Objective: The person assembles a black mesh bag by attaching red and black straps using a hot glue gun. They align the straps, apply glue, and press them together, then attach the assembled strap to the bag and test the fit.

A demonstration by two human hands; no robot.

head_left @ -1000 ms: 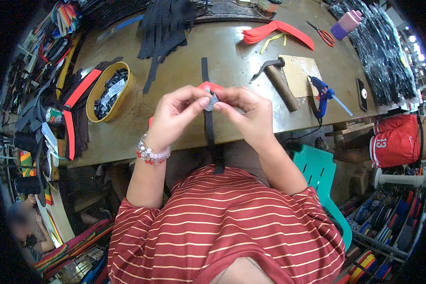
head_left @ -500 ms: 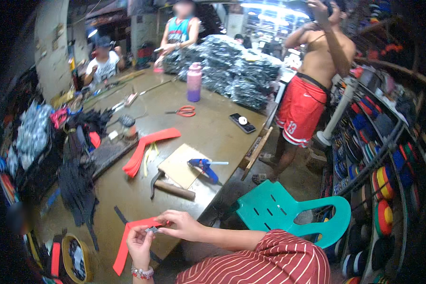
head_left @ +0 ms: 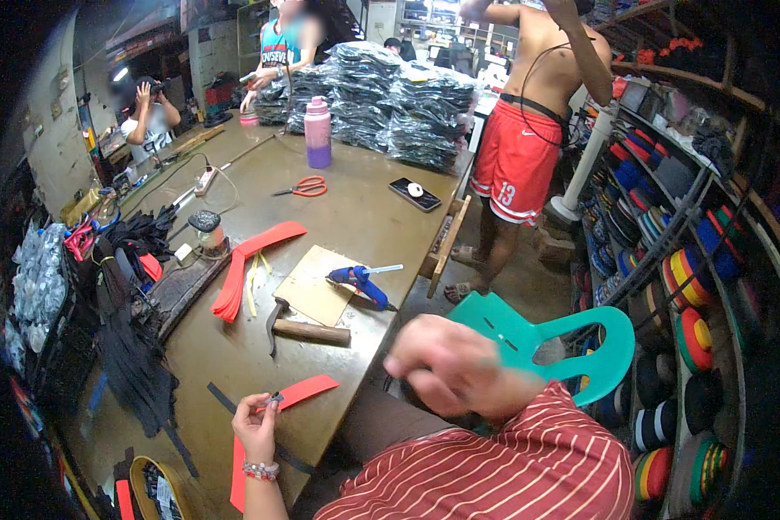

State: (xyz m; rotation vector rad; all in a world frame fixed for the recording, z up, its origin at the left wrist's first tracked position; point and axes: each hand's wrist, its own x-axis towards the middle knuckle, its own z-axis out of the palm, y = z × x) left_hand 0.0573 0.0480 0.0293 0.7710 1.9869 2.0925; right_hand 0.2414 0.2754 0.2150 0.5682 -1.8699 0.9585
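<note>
From where I sit watching, the left hand (head_left: 258,425) is the one doing the holding: its fingers (head_left: 269,406) are pinched together on the near end of a red strap (head_left: 308,392), right where a small dark metal piece sits (a buckle or clip, I think, though it is too small to be sure). From those fingers the strap's long axis runs away to the right and slightly up across the bench (head_left: 355,212), lying flat on the brown top, while another red length hangs down below the hand toward the bench edge. A thin black strap (head_left: 234,406) lies on the bench just beyond the fingertips, crossing under the red one. The right hand (head_left: 446,364) is lifted well off to the right, close to the lens and blurred; its fingers look loosely curled and hold nothing that I can make out. So the left hand is plainly the nearer one to the strap, already on it, and the free end lies between the two hands. Beyond the fingers, farther up the bench, rest a hammer (head_left: 308,329), a blue glue gun (head_left: 360,282) on a board, and a stack of red straps (head_left: 251,264).
</note>
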